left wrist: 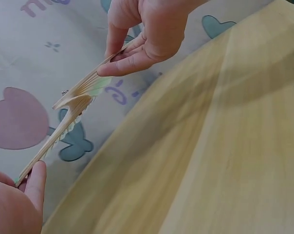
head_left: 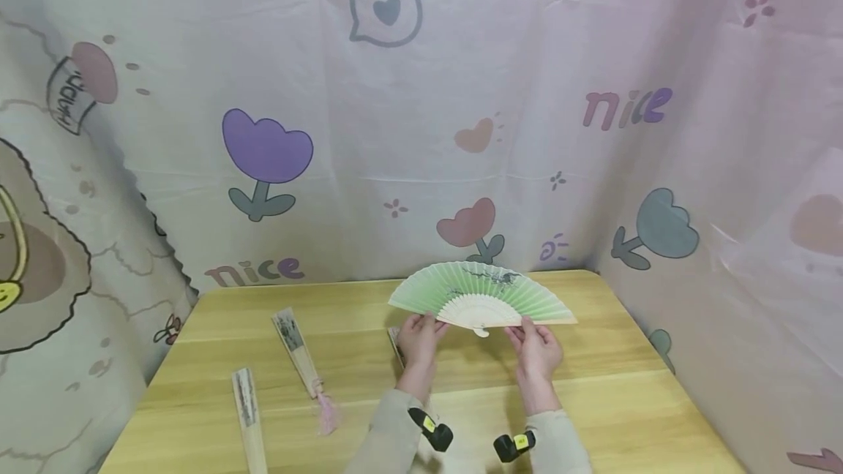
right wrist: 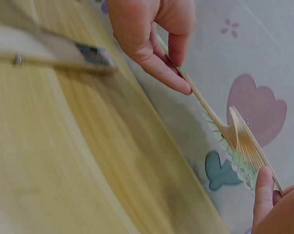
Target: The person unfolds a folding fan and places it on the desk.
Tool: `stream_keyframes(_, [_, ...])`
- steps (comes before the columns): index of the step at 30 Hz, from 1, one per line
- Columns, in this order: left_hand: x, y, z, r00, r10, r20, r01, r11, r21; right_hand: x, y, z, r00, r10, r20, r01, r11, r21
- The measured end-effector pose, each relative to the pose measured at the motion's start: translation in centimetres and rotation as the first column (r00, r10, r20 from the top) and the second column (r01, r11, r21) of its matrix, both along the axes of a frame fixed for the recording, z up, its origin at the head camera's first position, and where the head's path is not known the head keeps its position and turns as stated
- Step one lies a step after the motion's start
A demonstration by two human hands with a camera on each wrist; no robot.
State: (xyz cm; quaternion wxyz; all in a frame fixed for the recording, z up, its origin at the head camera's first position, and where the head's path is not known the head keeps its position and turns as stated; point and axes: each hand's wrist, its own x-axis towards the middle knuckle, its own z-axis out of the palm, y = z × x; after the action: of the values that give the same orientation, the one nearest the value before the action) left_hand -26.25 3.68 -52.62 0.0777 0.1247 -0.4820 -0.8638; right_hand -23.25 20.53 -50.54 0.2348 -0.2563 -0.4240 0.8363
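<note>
Green spread fan (head_left: 479, 298), raised above the table (head_left: 632, 371): left hand (head_left: 418, 342) and right hand (head_left: 540, 351) each pinch an outer rib (left wrist: 47, 148). I judge it light, springy, easily torn, best held there; grip behind the fan is hidden in my head view.

Green fan (head_left: 481, 294), fully spread, aloft

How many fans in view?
4: the spread green fan, held up; the tasselled fan at left; the nearest fan, lower left; the fourth fan, partly behind the left hand. Others may be hidden.
</note>
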Motion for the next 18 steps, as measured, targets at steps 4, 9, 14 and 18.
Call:
stream_keyframes(4, [-0.7, 1.4, -0.4, 0.999, -0.024, 0.023, 0.024, 1.0, -0.01, -0.2, 1.4, -0.6, 1.0, -0.018, 0.014, 0.018, 1.0, -0.003])
stream_keyframes(9, [-1.4, 2.7, -0.5, 0.994, -0.084, 0.063, 0.085, 0.996, -0.016, -0.3, 2.9, -1.0, 0.998, -0.048, 0.035, 0.047, 0.999, 0.011])
stream_keyframes(14, [-2.1, 3.5, -0.8, 0.981, -0.145, 0.127, 0.144, 0.989, 0.015, -0.4, 3.9, -1.5, 0.997, -0.057, 0.059, 0.054, 0.997, 0.05])
stream_keyframes(18, [-2.4, 3.9, -1.4, 0.972, -0.164, 0.169, 0.163, 0.986, 0.017, -0.3, 4.4, -2.1, 0.993, -0.043, 0.113, 0.034, 0.996, 0.083])
